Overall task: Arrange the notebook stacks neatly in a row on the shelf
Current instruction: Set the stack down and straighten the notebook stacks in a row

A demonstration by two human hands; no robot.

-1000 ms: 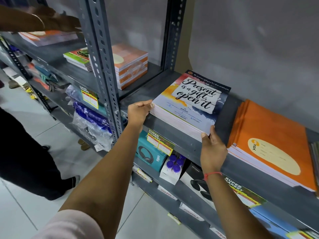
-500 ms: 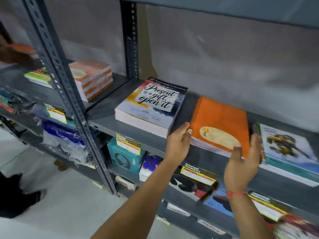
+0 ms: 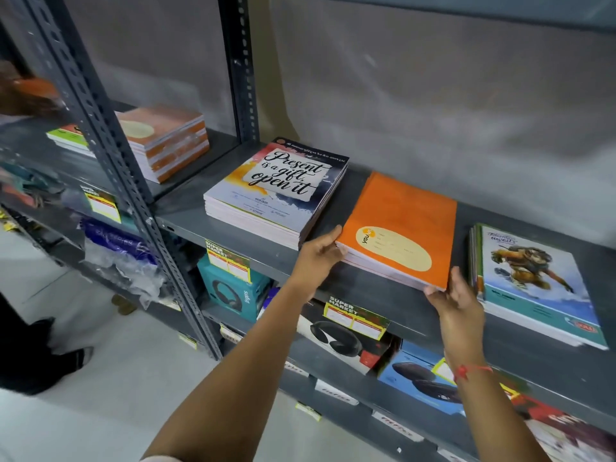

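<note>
Three notebook stacks lie on the grey metal shelf (image 3: 383, 295). The left stack (image 3: 276, 191) has a "Present is a gift, open it" cover. The middle stack (image 3: 403, 225) is orange with a cream oval label. The right stack (image 3: 536, 281) shows a cartoon figure. My left hand (image 3: 318, 256) grips the orange stack's near left corner. My right hand (image 3: 456, 300) holds its near right corner, fingers under the edge. The orange stack sits slightly turned, its front overhanging the shelf edge a little.
A slotted upright post (image 3: 110, 155) divides this bay from the left one, which holds an orange-and-white stack (image 3: 166, 141) and a green one (image 3: 66, 136). Lower shelves carry boxed headphones (image 3: 233, 291), speakers and price tags. Another person's leg (image 3: 30, 345) stands at the left.
Both my hands left the "Present is a gift" stack, moved right, and closed on the orange stack's front corners. The view swung right, bringing the cartoon-cover stack into sight.
</note>
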